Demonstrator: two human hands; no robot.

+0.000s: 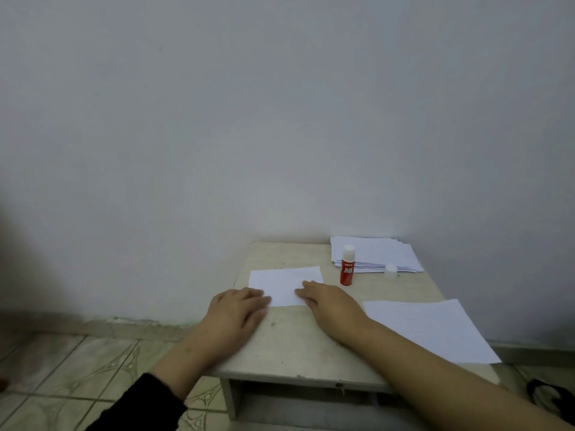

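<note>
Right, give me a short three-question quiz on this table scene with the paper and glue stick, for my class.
1. True or false: the glue stick lies on its side.
2. The left hand and right hand both press: A the small sheet, B the paper stack, C the cap?
3. Which hand is nearer the glue stick?
Key: 1 false, it stands upright; 2 A; 3 the right hand.

A small white sheet of paper (284, 283) lies flat on the pale worktop (295, 340), a rectangle slightly askew with its long sides running left to right. Its near corners sit under the fingers of the left hand (236, 309) and right hand (329, 303).
</note>
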